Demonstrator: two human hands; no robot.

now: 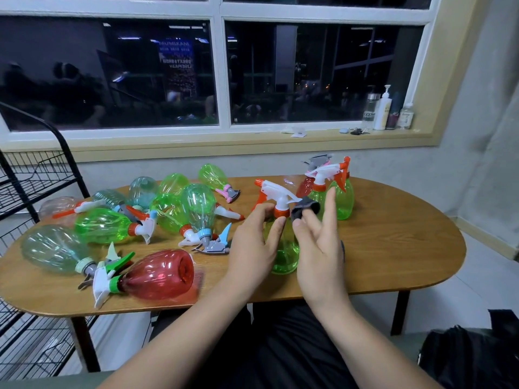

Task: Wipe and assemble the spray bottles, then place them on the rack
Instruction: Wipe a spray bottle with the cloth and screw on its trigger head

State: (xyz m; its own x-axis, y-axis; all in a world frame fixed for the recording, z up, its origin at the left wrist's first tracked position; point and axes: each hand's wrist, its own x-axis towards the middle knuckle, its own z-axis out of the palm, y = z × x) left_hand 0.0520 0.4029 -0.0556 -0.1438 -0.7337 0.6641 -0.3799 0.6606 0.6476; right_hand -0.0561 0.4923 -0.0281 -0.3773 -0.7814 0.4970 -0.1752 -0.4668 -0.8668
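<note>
Blue banner (pixel 176 56) showing in window glass (pixel 112 74), far beyond left hand (pixel 252 242), up and leftward: top line reading "MAXIMUM". Smaller lines below it on banner blurring, not legible. Labels on bottles (pixel 382 115) standing on sill (pixel 323 138), far beyond right hand (pixel 317 248), up and rightward: too small to read.

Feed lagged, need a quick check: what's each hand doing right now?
Left hand: holds the green bottle by its neck.
Right hand: pinches the grey cloth, forefinger straight.

The oval wooden table (pixel 393 248) carries lying spray bottles (pixel 160 273) at left, upright ones (pixel 344 200) at right.
</note>
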